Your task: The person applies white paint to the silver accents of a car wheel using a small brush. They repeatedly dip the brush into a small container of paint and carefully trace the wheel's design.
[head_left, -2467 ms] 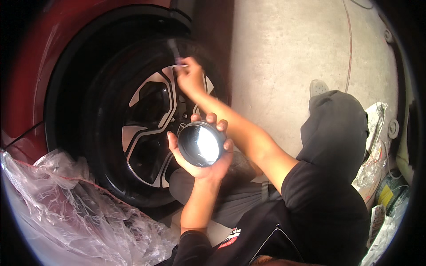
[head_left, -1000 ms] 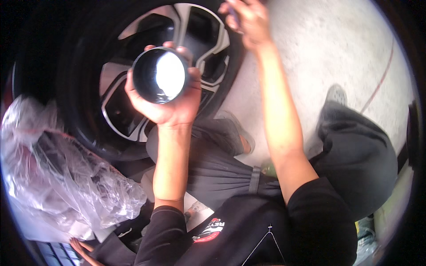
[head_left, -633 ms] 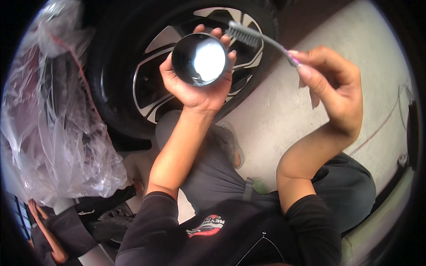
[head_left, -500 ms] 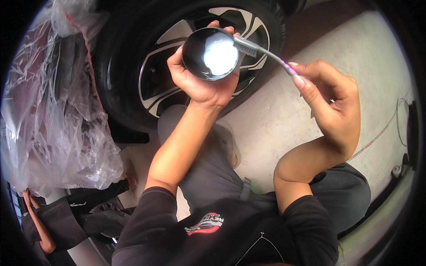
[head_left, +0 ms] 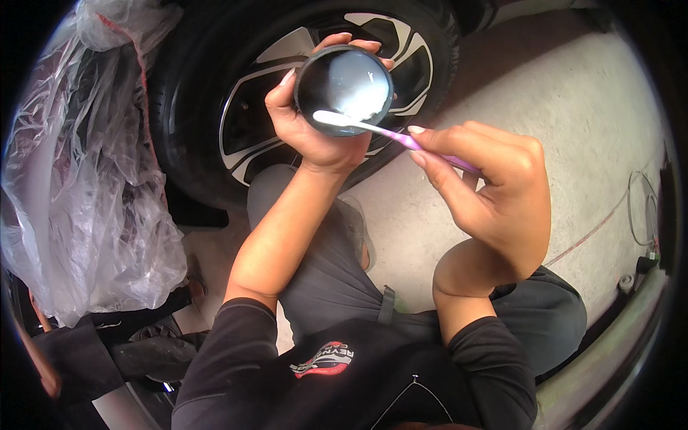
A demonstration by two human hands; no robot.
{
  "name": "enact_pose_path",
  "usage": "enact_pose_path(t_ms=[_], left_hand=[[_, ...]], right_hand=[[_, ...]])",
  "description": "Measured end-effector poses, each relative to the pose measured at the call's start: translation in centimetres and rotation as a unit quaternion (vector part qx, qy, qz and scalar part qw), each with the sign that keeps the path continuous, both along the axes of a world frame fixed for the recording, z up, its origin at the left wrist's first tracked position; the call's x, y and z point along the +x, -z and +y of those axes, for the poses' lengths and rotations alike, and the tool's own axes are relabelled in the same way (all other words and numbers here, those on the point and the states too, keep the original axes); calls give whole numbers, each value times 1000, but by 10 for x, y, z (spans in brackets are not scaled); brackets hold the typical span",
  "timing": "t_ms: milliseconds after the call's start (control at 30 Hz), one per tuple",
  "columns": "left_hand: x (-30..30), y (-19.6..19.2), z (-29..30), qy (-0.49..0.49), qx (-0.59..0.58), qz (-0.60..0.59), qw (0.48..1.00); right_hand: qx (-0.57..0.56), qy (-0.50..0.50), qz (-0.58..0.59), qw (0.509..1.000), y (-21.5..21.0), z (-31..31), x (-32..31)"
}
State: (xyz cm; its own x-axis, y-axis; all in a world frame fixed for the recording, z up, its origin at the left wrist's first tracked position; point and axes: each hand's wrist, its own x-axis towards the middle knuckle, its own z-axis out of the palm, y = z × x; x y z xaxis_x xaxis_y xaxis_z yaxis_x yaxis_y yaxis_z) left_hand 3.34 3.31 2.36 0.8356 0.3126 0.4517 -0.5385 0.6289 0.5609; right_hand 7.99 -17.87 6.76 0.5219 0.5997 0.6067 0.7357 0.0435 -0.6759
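My left hand (head_left: 315, 140) is closed around a small round dark cup (head_left: 308, 93), tilted so that its inside shows. A pale, shiny liquid or paste (head_left: 355, 89) seems to lie in it. Between the thumb and fingers of my right hand (head_left: 494, 186) is a toothbrush (head_left: 401, 138) with a purple and white handle. Its head reaches over the cup's near rim, back side up, so the bristles are hidden. Behind the cup is a car wheel (head_left: 236, 107) with black and silver spokes and a dark tyre.
Clear plastic sheeting (head_left: 86, 193) hangs on the left beside the tyre. Pale concrete floor (head_left: 502, 93) stretches to the right, with a thin cable (head_left: 591, 233) across it. At the lower left another person's dark clothing (head_left: 79, 358) shows. A pale curved panel (head_left: 609, 373) runs along the lower right.
My right hand has moved left and slightly down. The toothbrush head has gone from the cup's right rim to its near rim and turned bristles-down. The left hand still holds the cup.
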Motion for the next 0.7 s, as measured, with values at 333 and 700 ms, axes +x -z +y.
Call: enact_pose_path(t_ms=[333, 700], left_hand=[[-8, -6, -2, 50, -109, 32, 992], [-15, -18, 0, 84, -190, 23, 978]], right_hand=[[-15, 39, -32, 999, -28, -9, -3], [0, 57, 3, 998, -28, -4, -4]])
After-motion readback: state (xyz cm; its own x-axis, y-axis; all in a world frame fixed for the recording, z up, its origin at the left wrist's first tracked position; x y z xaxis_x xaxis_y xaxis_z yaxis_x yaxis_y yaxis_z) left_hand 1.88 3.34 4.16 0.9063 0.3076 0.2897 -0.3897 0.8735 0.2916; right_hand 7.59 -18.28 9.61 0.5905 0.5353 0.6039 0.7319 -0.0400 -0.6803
